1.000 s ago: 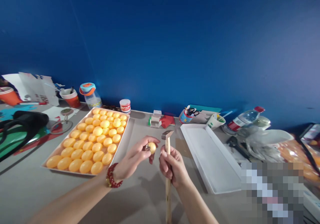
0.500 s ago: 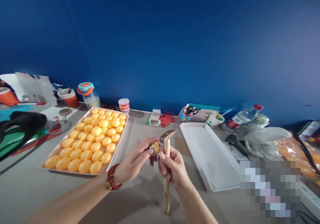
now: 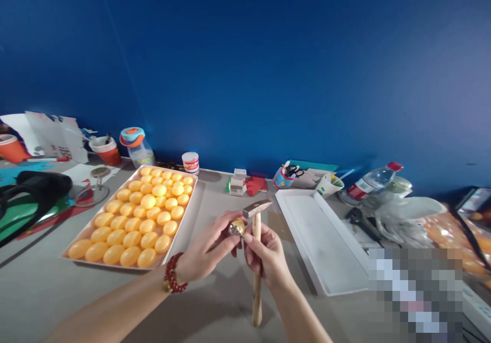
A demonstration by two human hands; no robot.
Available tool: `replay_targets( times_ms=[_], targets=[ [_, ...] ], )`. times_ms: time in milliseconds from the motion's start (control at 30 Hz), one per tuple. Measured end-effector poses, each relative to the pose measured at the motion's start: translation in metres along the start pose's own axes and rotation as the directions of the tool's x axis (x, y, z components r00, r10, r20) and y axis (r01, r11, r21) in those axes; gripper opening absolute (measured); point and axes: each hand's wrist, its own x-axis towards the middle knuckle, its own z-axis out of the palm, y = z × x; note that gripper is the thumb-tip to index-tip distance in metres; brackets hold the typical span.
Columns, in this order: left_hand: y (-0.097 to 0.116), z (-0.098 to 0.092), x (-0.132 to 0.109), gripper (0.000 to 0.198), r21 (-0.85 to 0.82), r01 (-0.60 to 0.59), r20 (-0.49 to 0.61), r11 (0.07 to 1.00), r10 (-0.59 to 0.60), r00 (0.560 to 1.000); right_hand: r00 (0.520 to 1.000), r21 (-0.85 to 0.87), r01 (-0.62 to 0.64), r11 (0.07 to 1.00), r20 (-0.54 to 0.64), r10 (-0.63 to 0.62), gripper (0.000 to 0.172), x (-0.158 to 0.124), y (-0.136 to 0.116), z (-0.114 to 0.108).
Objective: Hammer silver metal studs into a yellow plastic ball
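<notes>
Our left grip (image 3: 207, 252) has edged rightward, curled round a slippery-looking, shiny gold rounded piece (image 3: 237, 227); our right grip (image 3: 268, 257) wraps a head-heavy-looking steel-headed hammer (image 3: 257, 224) by its wooden shaft (image 3: 257, 297), the surest hold.

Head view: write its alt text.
A person's left hand holds a small, rounded, shiny gold object close to a wooden-handled hammer held in the right hand, above a gray table. Orange balls sit in a shallow box on the left; a white tray lies on the right, before a blue wall.
</notes>
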Motion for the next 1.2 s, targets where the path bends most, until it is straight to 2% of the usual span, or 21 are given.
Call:
replay_targets(
  times_ms=[267,433,667,867,1200],
  targets=[
    [0.002,-0.002,0.000,0.037,0.194,-0.091,-0.011,0.977,0.095,0.995,1.000,0.026,0.007,1.000,0.024,-0.007,0.030,0.001,-0.001,0.001],
    [0.001,-0.001,0.000,0.035,0.213,-0.112,-0.037,0.971,0.123,0.992,0.999,0.032,-0.015,0.999,0.032,0.014,0.030,0.001,0.001,0.001],
    [0.003,0.003,0.001,0.034,0.166,-0.048,-0.037,0.985,0.055,0.998,0.997,0.013,0.011,1.000,0.071,-0.012,0.027,0.003,0.007,-0.002],
    [-0.003,0.004,-0.001,0.036,0.213,-0.004,-0.116,0.977,0.030,0.993,0.998,0.010,0.017,1.000,0.063,-0.018,0.028,0.002,0.008,-0.002],
    [-0.012,0.008,-0.006,0.032,0.262,-0.016,-0.179,0.965,0.065,0.982,0.996,-0.132,0.080,0.988,0.041,-0.076,0.027,0.000,0.004,0.003]
  ],
)
